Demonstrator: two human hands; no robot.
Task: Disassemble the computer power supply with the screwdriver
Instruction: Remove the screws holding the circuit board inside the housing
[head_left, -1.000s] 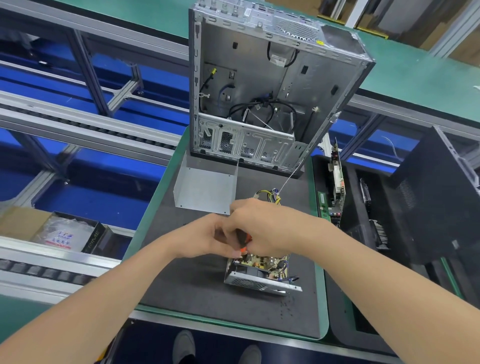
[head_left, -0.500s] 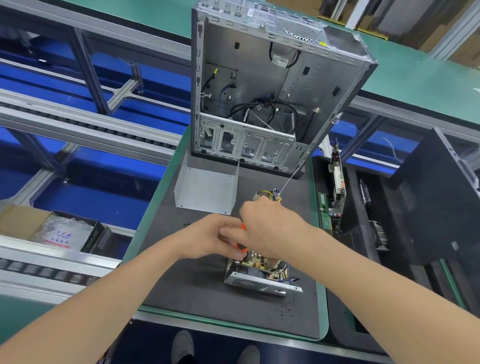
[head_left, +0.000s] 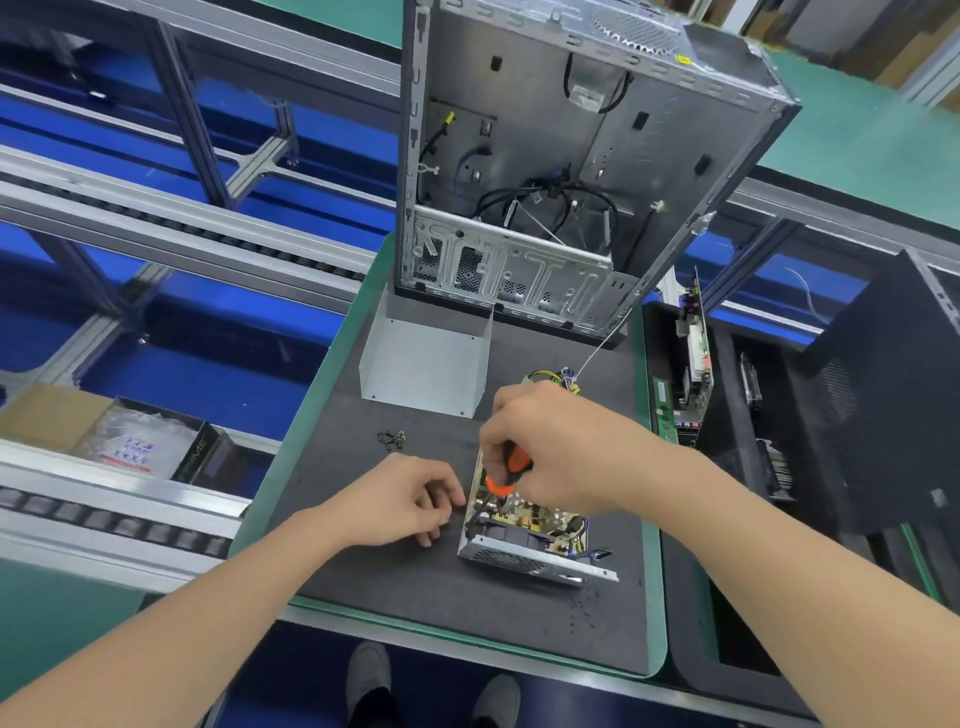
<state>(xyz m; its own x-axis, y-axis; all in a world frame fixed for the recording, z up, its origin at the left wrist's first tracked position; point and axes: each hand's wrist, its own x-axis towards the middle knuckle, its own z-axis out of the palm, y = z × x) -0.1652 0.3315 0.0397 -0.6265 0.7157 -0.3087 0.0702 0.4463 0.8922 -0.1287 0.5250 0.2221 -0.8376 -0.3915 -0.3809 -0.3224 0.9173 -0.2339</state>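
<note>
As it sits with its top off, the power supply (head_left: 524, 535) lies flat on the black mat (head_left: 415, 587) near the front edge, board and coils exposed. Right hand (head_left: 563, 449) is wrapped round the orange-and-black screwdriver (head_left: 508, 470), shaft pointing down into the unit's left rear corner; tip hidden. Left hand (head_left: 410, 499) rests on the mat just beside the unit's left wall, fingers curled; can't tell if it pinches anything. Wire bundle (head_left: 558, 376) trails out behind the right hand. Small pile of screws (head_left: 390, 438) lies left of the hands. Bent metal cover (head_left: 426, 364) stands behind that. Stripped computer case (head_left: 571, 182) stands upright at the mat's far end. Circuit boards (head_left: 693, 364) stand on edge to the right.
</note>
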